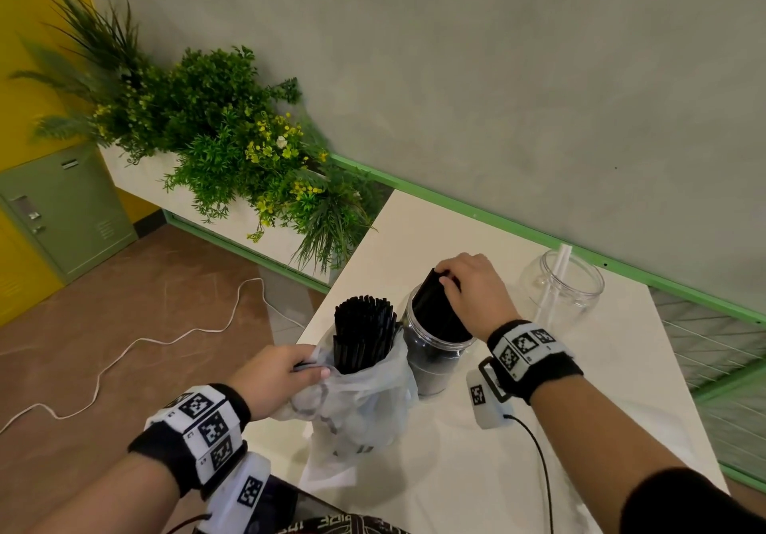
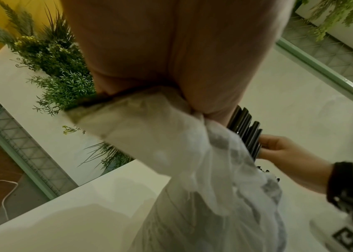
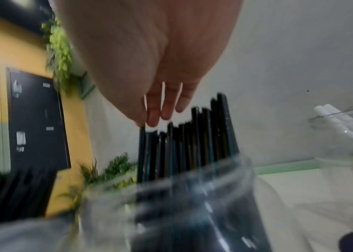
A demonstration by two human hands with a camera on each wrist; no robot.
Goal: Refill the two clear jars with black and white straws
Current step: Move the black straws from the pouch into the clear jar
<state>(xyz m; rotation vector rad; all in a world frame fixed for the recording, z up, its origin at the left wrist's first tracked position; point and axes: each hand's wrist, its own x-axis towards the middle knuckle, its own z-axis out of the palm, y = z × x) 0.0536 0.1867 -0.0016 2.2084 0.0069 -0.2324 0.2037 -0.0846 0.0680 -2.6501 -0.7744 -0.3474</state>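
Right hand [image 1: 476, 289] is curled over a bundle of black straws [image 1: 439, 305] standing tilted in the near jar [image 1: 435, 351]; the plastic bag [image 1: 352, 401] is pinched by the left hand [image 1: 277, 376]. If pressed unevenly, the jar could be tipped. The far jar [image 1: 563, 285], with white straws, is untouched.

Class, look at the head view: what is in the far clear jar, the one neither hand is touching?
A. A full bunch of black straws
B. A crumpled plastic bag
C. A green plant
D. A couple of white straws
D. The far clear jar by the wall shows only a couple of white straws leaning inside; the black straws stand in the near jar under the right hand.
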